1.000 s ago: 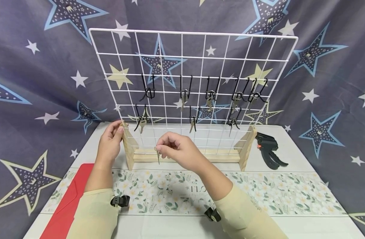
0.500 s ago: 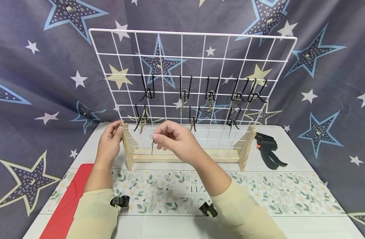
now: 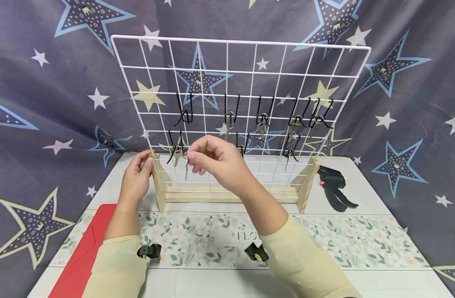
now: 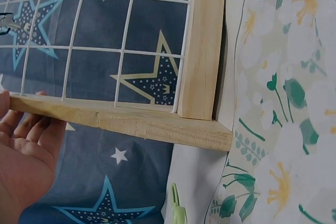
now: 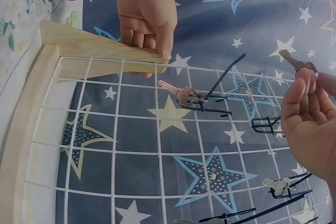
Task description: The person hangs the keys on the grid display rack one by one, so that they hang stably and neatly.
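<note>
A white wire grid (image 3: 227,42) stands upright in a wooden stand, with two rows of black hooks. Keys on rings hang from most of them; the upper left hook (image 3: 184,117) shows none. My right hand (image 3: 221,163) pinches a key (image 3: 186,170) by its ring between thumb and forefinger, in front of the grid just right of the lower left hook. In the right wrist view that hook bears a hanging key (image 5: 185,97). My left hand (image 3: 136,178) grips the top of the left wooden side piece (image 3: 160,188), its fingers behind the wood in the left wrist view (image 4: 34,150).
A black spring clamp (image 3: 336,188) lies right of the stand. At the left, a red flat folder (image 3: 80,258) sits beside my left forearm. A floral strip (image 3: 197,244) runs across the white table. Behind hangs a star-patterned cloth (image 3: 74,33).
My right hand has risen and shifted slightly left with the key, from low before the stand's base bar up to the lower hook row. My left hand has stayed on the side piece.
</note>
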